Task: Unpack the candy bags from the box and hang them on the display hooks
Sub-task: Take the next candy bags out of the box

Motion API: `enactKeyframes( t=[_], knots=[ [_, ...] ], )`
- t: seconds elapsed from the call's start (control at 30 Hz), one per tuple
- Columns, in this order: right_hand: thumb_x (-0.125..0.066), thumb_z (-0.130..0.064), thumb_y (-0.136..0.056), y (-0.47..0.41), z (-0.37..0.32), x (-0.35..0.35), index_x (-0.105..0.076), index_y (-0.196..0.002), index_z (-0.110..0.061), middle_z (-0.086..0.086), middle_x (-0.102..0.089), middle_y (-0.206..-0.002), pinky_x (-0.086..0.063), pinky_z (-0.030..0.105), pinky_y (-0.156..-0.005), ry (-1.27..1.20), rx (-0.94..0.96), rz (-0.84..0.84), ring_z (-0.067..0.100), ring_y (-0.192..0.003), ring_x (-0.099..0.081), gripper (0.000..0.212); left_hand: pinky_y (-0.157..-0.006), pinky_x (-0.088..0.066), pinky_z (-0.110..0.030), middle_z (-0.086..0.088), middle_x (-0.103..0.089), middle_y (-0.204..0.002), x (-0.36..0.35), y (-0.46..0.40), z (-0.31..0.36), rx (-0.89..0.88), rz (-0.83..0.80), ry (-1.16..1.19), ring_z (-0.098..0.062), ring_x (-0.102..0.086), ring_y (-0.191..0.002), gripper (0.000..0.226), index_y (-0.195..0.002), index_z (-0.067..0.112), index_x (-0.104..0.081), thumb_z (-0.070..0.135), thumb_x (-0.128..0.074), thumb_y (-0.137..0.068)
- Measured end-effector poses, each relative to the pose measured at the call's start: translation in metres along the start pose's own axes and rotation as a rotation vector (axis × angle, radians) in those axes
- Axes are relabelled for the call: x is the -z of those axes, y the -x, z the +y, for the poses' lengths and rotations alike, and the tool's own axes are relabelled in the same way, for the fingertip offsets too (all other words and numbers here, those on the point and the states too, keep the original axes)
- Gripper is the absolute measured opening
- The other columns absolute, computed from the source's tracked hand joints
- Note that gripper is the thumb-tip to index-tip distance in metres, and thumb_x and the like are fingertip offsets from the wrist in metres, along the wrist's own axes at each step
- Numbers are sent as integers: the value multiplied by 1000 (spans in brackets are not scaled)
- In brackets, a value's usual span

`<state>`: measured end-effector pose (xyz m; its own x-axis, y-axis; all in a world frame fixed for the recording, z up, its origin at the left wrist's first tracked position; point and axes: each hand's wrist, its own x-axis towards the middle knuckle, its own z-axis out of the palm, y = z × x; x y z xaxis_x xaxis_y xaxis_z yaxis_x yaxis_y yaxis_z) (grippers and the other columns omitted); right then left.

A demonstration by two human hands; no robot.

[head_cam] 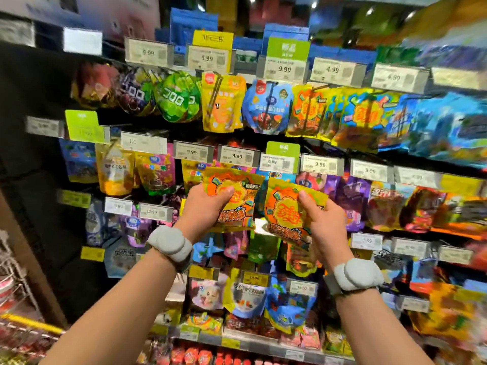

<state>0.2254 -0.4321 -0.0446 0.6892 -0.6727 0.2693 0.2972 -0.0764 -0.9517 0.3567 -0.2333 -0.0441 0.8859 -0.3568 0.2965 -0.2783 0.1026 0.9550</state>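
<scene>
Up front, the left hand point(208, 206) clenches its grip on one orange-and-yellow candy bag point(232, 198), thumb across the front, while the right hand point(320, 222) pinches a second matching bag point(286, 212) just beside it; the two bags nearly touch. Behind both grips hangs the display wall point(263, 127), rows of bright bags on hooks under price tags point(284, 69), several reading 9.99. Above the right grip hang more bags of the same orange design point(307, 111). Each wrist wears a grey band point(171, 246). Left of the grips, a dark side panel point(34, 154) borders the wall.
</scene>
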Motion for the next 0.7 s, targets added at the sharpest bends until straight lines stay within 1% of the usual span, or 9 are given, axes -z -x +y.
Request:
enactKeyframes(
  t=[0.07, 0.13, 0.23, 0.27, 0.33, 0.43, 0.5, 0.57, 0.7],
  knots=[
    [-69, -24, -91, -6, -9, -1, -74, -84, -18, 6, -78, -87, -61, 44, -74, -1, 42, 15, 29, -85, -74, 11, -57, -52, -24, 12, -70, -63, -4, -3, 15, -55, 18, -17, -4, -64, -57, 16, -76, 13, -68, 22, -71, -89],
    [-73, -27, -89, -12, -16, -2, -74, -83, -17, 5, -77, -86, -60, 48, -77, 15, 64, 24, 31, -87, -73, 12, -49, -42, -17, 17, -59, -49, -7, -6, 26, -91, 37, -57, 1, -53, -45, 25, -68, 16, -61, 26, -71, -88],
    [-78, -42, -79, -18, -24, -3, -75, -85, -17, 7, -77, -90, -59, 58, -79, 61, 84, 15, 33, -89, -73, 26, -60, -57, -31, 6, -70, -64, -11, -7, 42, -99, 10, -32, -12, -68, -62, 25, -73, 13, -66, 32, -71, -88],
    [-77, -40, -81, -20, -30, -3, -75, -85, -17, 8, -77, -90, -59, 59, -78, 57, 92, 17, 33, -89, -74, 24, -64, -56, -38, 3, -70, -66, -12, -9, 47, -115, 5, -51, -16, -67, -63, 29, -72, 11, -65, 36, -70, -88],
    [-75, -34, -86, -25, -36, -2, -74, -85, -16, 8, -77, -89, -59, 60, -76, 42, 88, 14, 33, -88, -74, 18, -65, -55, -43, 1, -68, -65, -15, -13, 53, -144, 16, -82, -18, -65, -62, 37, -70, 9, -63, 41, -70, -87],
    [-75, -43, -83, -34, -47, -1, -73, -87, -16, 8, -77, -89, -58, 61, -76, 53, 116, 12, 34, -88, -74, 28, -77, -57, -52, -4, -75, -79, -17, -21, 64, -188, 32, -72, -28, -72, -79, 34, -82, 9, -70, 43, -71, -85],
    [-75, -45, -80, -38, -54, 0, -74, -84, -18, 8, -77, -88, -58, 62, -75, 37, 118, 15, 34, -87, -74, 28, -80, -57, -51, 0, -76, -82, -19, -27, 74, -232, 50, -105, -23, -73, -83, 24, -84, 16, -72, 40, -72, -85],
    [-75, -35, -86, -41, -63, 0, -74, -84, -17, 8, -77, -88, -58, 61, -75, -12, 129, 44, 32, -87, -74, 18, -82, -57, -47, 7, -75, -82, -21, -36, 83, -275, 62, -118, -15, -72, -83, 10, -83, 25, -72, 35, -73, -84],
    [-72, -23, -90, -49, -79, -1, -74, -91, -15, 10, -77, -91, -59, 60, -75, -77, 160, 77, 33, -88, -74, 9, -84, -57, -45, 7, -75, -86, -27, -52, 103, -287, 63, -52, -15, -72, -86, 13, -87, 29, -71, 36, -77, -78]
  ],
)
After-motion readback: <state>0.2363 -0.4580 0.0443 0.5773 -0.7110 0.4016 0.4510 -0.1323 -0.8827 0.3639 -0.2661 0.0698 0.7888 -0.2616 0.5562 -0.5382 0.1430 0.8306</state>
